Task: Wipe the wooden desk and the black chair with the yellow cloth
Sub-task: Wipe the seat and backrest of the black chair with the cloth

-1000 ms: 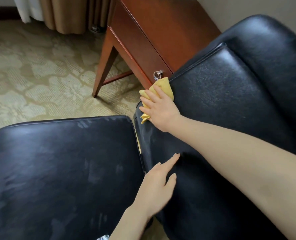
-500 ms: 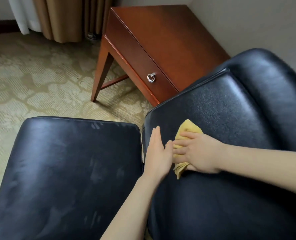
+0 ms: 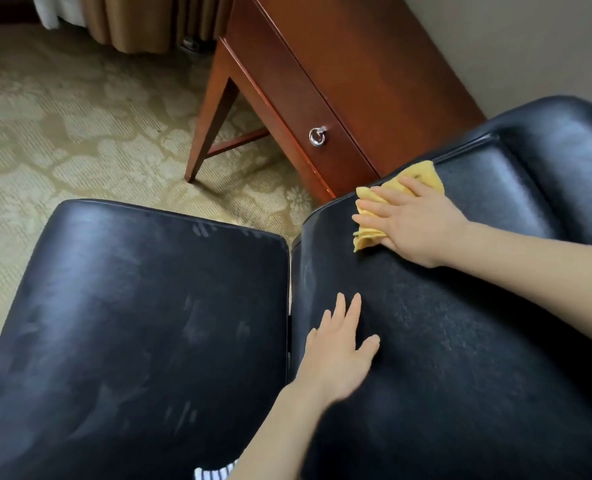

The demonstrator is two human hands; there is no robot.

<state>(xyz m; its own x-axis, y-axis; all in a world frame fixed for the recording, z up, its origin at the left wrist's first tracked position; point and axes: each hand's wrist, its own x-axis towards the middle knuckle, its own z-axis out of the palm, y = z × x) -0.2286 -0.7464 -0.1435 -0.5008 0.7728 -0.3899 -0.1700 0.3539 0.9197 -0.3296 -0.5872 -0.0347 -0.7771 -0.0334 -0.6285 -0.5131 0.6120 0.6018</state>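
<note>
Cloth [image 3: 423, 174] lay bunched under my right hand [image 3: 413, 224] at the chair's [image 3: 467, 348] edge next to the desk [image 3: 374, 64], my fingers straight and close together, pressing it flat. My left hand [image 3: 339, 355], fingers spread, braced the chair. I judged that even pressure and overlapping strokes would serve best.

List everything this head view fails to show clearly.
Head view only:
- Cloth: mostly under the right hand, so its full size is hidden.
- Desk: far end cut off by the top edge, near end behind the chair.
- Chair: legs out of sight below, right side cut off by the frame edge.
- Striped fabric: cut off by the bottom edge, unidentifiable.
- Left hand: slightly blurred.
</note>
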